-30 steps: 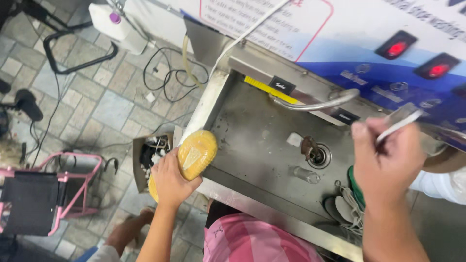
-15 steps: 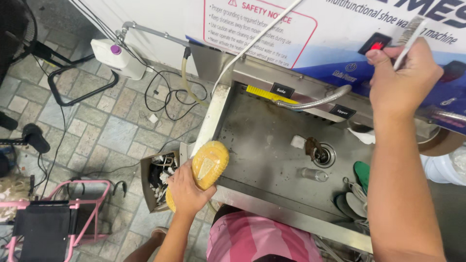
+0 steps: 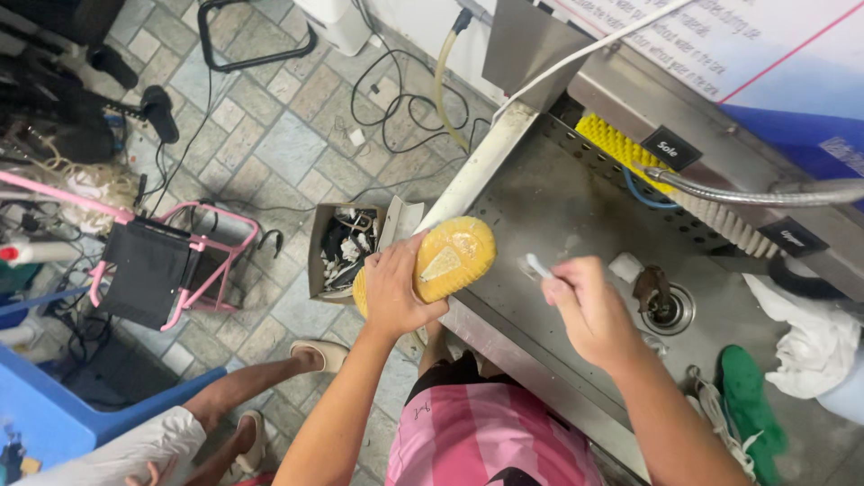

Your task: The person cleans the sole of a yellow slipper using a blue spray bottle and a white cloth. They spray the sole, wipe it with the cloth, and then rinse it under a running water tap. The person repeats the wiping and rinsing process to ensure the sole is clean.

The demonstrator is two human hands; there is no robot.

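The shoe [image 3: 445, 261] is turned sole-up, yellow rubber facing the camera, and sits right over the front-left edge of the steel sink [image 3: 558, 202], so any drips would land in the basin. The left hand [image 3: 391, 286] is wrapped around it from about 8 o'clock, fingers curled tight over the side, which keeps the sole flat and steady. At 3 o'clock from the shoe, the right hand [image 3: 585, 310] is closed around a small pale tool [image 3: 536, 265], maybe a brush or scraper, too small to tell, with its tip pointing at the sole and close to it.

Further out: drain [image 3: 664, 306] at 3 o'clock, yellow brush strip [image 3: 616, 144] at 1 o'clock, white rag [image 3: 814, 337] and green thing [image 3: 751, 405] far right. A box [image 3: 346, 247] of black odds and ends sits on the floor at 9 o'clock, next to a pink frame [image 3: 180, 261].
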